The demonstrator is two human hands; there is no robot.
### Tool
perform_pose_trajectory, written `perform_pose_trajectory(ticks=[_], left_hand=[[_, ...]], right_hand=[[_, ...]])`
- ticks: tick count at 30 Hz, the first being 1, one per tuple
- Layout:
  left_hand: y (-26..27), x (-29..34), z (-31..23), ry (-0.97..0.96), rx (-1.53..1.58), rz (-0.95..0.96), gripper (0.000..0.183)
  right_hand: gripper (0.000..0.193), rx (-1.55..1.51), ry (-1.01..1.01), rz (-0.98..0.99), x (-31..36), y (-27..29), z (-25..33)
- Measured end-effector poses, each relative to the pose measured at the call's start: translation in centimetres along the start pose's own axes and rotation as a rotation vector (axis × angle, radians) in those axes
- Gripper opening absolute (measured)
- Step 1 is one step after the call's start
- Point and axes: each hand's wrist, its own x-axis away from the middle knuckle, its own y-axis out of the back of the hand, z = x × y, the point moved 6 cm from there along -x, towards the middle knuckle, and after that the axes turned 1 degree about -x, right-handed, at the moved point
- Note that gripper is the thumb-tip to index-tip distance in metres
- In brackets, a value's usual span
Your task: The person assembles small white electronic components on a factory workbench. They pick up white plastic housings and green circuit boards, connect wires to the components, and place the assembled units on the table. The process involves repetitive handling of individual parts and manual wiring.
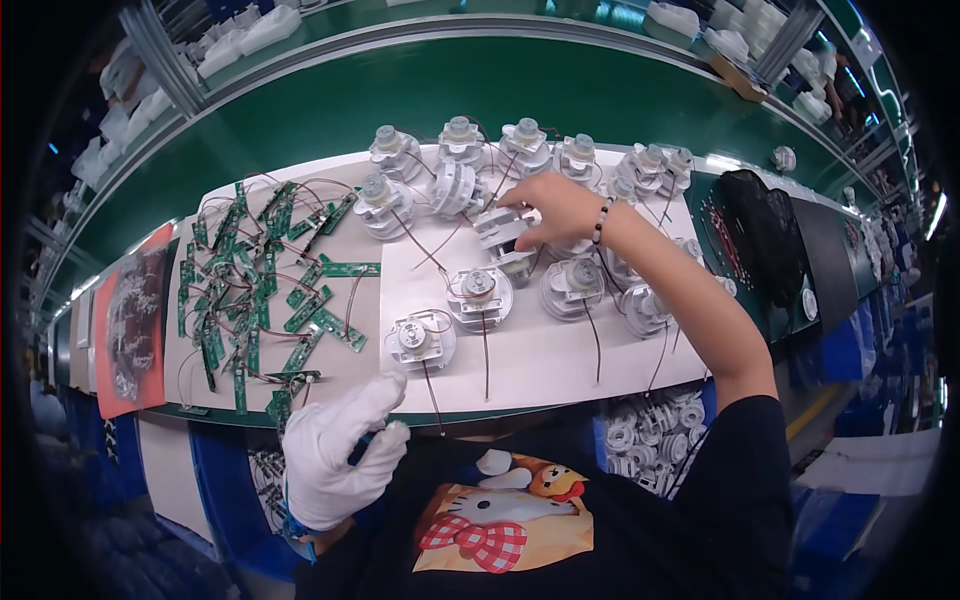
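Observation:
My bare right hand point(562, 212), with a beaded bracelet at the wrist, reaches across the table. Its thumb and fingers close around a white plastic motor unit point(498, 232) that lies tilted among the others. In a white glove, my left hand point(345, 455) hovers by the table's front edge. Its fingers are bent and apart from the thumb, with nothing visible between them. Nearest to it stands an upright motor unit point(417, 340) with a dark wire trailing forward. Another upright motor unit point(479, 294) sits just behind that one.
Green circuit boards point(250, 275) with wires lie heaped on the left. More motor units point(458, 140) line the back of the white board point(520, 375). A black plastic bag point(760, 235) lies at right. Below the table edge, a blue bin holds white plastic parts point(650, 430).

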Motion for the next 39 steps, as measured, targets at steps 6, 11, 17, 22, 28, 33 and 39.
perform_pose_trajectory(ticks=[6, 11, 17, 22, 28, 33, 39], left_hand=[[0.9, 1.2, 1.2, 0.098, 0.039, -0.084, 0.032], [0.9, 0.9, 1.5, 0.075, 0.009, -0.087, 0.030], [0.2, 0.1, 1.1, 0.051, 0.028, -0.080, 0.031], [-0.4, 0.2, 1.7, 0.086, 0.049, -0.064, 0.031], [-0.3, 1.4, 2.8, 0.167, -0.020, -0.053, 0.030], [-0.9, 1.3, 3.3, 0.174, 0.021, -0.022, 0.031], [-2.0, -0.6, 2.8, 0.106, 0.042, 0.017, 0.029]], right_hand=[[0.038, -0.315, -0.118, -0.024, -0.5, 1.3, -3.8], [0.030, -1.000, -0.340, -0.056, 1.3, 4.7, -5.7], [0.021, -0.899, -0.468, 0.102, 0.6, 5.4, -6.8], [0.026, -0.481, -0.455, 0.315, -2.3, 2.5, -8.6], [0.025, -0.416, -0.408, 0.228, -4.7, -1.0, -7.6], [0.025, -0.064, -0.261, -0.223, -2.1, 4.6, -6.9], [0.051, 0.054, -0.281, 0.134, 5.6, 5.1, -9.5]])
